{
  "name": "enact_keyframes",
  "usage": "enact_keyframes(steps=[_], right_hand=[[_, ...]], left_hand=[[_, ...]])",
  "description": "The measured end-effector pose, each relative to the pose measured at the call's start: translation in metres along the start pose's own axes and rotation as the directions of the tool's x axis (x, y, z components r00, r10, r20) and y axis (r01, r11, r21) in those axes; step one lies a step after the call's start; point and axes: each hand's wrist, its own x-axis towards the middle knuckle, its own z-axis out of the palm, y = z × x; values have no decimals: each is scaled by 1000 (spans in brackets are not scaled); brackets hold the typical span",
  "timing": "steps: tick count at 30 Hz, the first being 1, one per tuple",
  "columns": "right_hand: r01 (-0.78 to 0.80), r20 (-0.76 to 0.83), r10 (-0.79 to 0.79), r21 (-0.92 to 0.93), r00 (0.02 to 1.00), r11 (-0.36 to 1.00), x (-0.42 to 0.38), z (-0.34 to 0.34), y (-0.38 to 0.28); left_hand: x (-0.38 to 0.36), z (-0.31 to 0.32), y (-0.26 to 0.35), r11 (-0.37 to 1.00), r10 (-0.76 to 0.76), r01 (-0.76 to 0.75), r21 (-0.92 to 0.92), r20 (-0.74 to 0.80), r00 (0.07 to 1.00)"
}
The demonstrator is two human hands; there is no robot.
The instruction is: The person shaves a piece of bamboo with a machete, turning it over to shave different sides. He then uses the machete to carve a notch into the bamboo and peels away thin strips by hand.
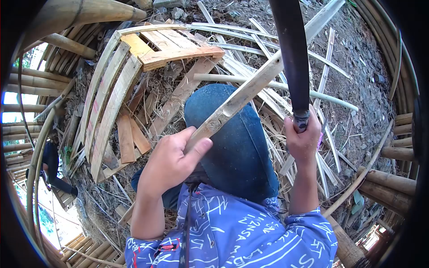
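Left hand (170, 161) clamped, thumb (199, 150) stretched forward; right hand (305, 137) curled in a fist, and there's the bent knee (234, 152) between both forearms (304, 183)!

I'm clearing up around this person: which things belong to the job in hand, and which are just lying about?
Job in hand:
long pale strip, in the left hand
dark-bladed knife, in the right hand

Apparently lying about:
slatted wooden frame
brown boards
pale rod

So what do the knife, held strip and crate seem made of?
Knife: probably metal blade, dark and smooth; handle unclear.
Strip in left hand: likely split bamboo, pale, unpolished, with a joint-like mark.
Crate: apparently rough sawn wood, mostly pale, flat boards.
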Motion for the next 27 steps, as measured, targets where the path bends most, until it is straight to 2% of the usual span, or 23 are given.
enact_keyframes(steps=[1,2,4,5,7,8,11,13,15,16,17,19,21,23,25,27], right_hand=[[34,-8,-34,24,999,999,3,3,-5],[30,-8,-30,24,1000,999,6,4,-9],[17,12,-16,-46,1000,999,13,4,-16],[14,7,-14,-52,1000,999,17,4,-21],[70,-86,-71,-19,994,997,24,4,-26],[-3,-93,-1,-41,996,999,26,2,-25],[-54,-135,42,-89,990,995,29,-2,-14],[-51,-156,31,-121,987,991,30,-5,-12],[-23,-217,-24,-214,976,977,31,-10,-4],[-101,-220,52,-222,974,970,32,-15,-7],[-103,-220,52,-227,974,968,32,-17,-3],[-25,-238,-24,-201,971,979,33,-21,11],[-24,-225,-31,-240,974,971,27,-22,14],[-86,-212,57,-132,976,988,22,-19,12],[-103,-203,72,-146,977,984,22,-16,3],[-57,-213,29,-125,977,991,25,-10,-4]], left_hand=[[-1,0,2,985,56,-54,163,-3,998],[-1,2,4,985,55,-54,164,0,998],[1,8,8,949,61,-20,316,-122,991],[1,9,7,949,67,-27,314,-115,991],[0,11,5,865,175,-61,498,-186,967],[0,10,4,868,181,-71,492,-179,967],[0,5,-3,848,200,-97,522,-144,969],[0,1,-3,898,160,-105,427,-94,983],[0,-3,1,890,181,-137,436,-62,981],[0,-5,3,877,204,-169,449,-31,978],[0,-8,4,879,205,-171,445,-28,978],[0,-10,4,884,115,-109,455,15,993],[3,-9,3,888,124,-117,445,13,992],[4,-9,4,892,128,-121,436,14,992],[4,-10,11,907,-63,41,420,37,997],[3,-8,10,913,-10,-7,408,39,999]])
